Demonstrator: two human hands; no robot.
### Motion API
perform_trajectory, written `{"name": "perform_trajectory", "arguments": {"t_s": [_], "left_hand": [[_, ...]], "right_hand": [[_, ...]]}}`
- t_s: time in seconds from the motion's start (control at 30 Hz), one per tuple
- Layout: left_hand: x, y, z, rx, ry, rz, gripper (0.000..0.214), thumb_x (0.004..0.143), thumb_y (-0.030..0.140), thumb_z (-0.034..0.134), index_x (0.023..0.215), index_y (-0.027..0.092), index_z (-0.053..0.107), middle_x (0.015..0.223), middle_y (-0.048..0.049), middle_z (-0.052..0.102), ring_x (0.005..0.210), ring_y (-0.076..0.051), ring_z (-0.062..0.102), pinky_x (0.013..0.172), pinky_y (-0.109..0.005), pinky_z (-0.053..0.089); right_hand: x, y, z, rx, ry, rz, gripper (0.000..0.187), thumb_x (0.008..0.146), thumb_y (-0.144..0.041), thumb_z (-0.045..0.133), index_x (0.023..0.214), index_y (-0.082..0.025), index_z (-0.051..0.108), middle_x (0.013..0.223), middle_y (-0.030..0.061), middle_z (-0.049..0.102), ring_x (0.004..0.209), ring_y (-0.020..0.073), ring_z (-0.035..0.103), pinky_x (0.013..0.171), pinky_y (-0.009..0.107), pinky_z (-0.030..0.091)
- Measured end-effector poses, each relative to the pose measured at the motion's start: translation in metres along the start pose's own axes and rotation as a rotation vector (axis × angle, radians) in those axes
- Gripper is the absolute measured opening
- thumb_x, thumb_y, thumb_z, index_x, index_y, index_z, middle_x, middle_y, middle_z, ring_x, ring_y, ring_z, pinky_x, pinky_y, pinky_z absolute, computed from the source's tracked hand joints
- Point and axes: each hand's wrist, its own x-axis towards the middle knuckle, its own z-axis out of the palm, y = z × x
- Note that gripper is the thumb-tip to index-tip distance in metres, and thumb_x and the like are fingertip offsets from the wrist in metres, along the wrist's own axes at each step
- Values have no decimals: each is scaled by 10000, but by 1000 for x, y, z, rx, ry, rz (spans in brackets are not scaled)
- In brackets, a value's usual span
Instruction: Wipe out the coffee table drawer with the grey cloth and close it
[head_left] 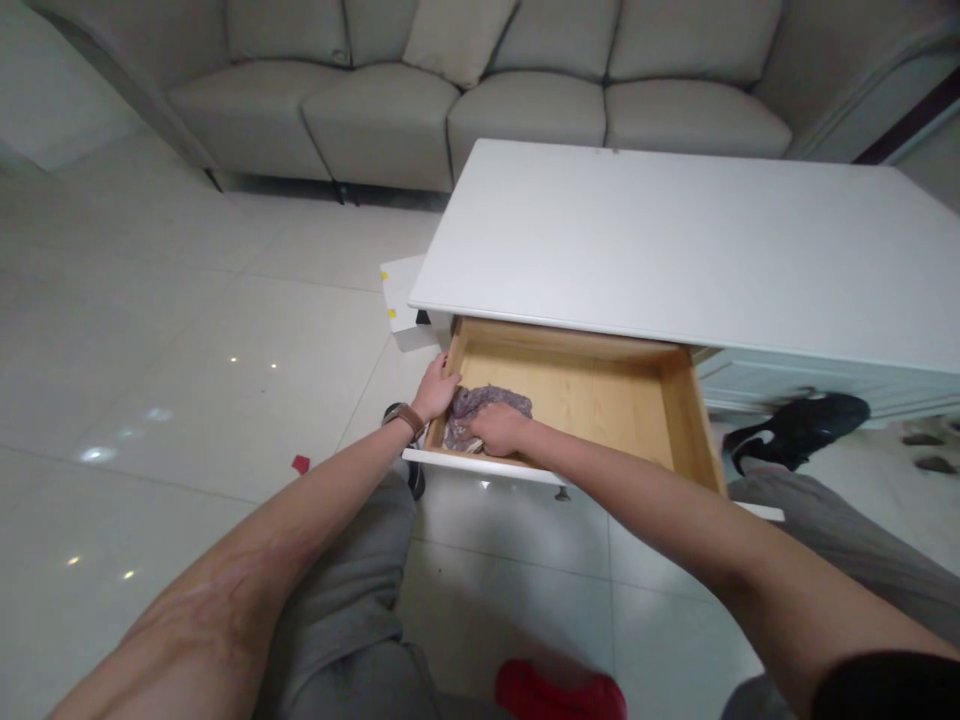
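Observation:
A wooden drawer (592,395) is pulled out from the white coffee table (675,240). My left hand (436,390) grips the drawer's left side wall, its fingers bent over the edge. Inside the drawer, my right hand (499,428) presses a crumpled grey-purple cloth (491,396) into the front left corner. The fingers of that hand are partly buried in the cloth. On the drawer's white front is a small knob (562,493).
A grey sofa (525,115) stands behind the table. A white box (405,300) rests on the floor by the table's left end. Near my legs lie a red cloth item (559,692) and a small red scrap (301,464). My black shoe (806,430) is at the right.

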Motion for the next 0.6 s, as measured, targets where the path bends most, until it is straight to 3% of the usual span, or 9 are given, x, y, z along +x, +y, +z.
{"name": "perform_trajectory", "arguments": {"t_s": [0.1, 0.2, 0.3, 0.37, 0.47, 0.6], "left_hand": [[1, -3, -1, 14, -19, 0, 619, 751, 179, 579, 1370, 180, 553, 1303, -107, 646, 1165, -266, 606, 1098, -436, 442], [1, -2, -2, 9, -39, -16, 672, 736, 166, 593, 1404, 182, 524, 1302, -105, 656, 1146, -265, 626, 1087, -441, 458], [-2, 1, -3, -3, -66, -62, 699, 737, 148, 578, 1431, 170, 498, 1279, -113, 677, 1108, -259, 652, 1051, -429, 486], [-4, 4, -4, 5, -67, -81, 708, 738, 141, 572, 1441, 166, 491, 1280, -121, 683, 1085, -264, 666, 1027, -428, 500], [-5, 7, -5, 18, -64, -82, 724, 735, 134, 571, 1453, 174, 488, 1298, -120, 683, 1081, -269, 674, 1013, -422, 507], [-6, 4, -6, 6, -92, -66, 765, 717, 109, 558, 1475, 165, 468, 1313, -125, 677, 1093, -270, 673, 1011, -415, 510]], "right_hand": [[-21, 27, 0, 35, 0, 68, 572, 848, -123, 571, 1342, -398, 659, 1533, -12, 528, 1421, 305, 464, 1007, 440, 525], [-60, 74, 7, 13, 10, 300, 759, 827, -74, 549, 1493, -432, 497, 1662, -56, 314, 1516, 362, 283, 1028, 529, 519], [-117, 119, 23, -19, 43, 583, 833, 840, -47, 494, 1584, -396, 356, 1695, -17, 233, 1481, 402, 328, 1024, 556, 523], [-157, 139, 37, -43, 34, 661, 825, 848, -48, 473, 1592, -382, 345, 1696, -2, 232, 1477, 409, 327, 1046, 561, 509], [-202, 150, 59, -78, 55, 737, 865, 824, -43, 482, 1608, -363, 308, 1705, 2, 202, 1511, 404, 249, 1103, 575, 454], [-222, 145, 74, -107, 43, 729, 905, 805, -70, 506, 1618, -385, 264, 1716, -26, 151, 1536, 412, 171, 1090, 596, 461]]}}
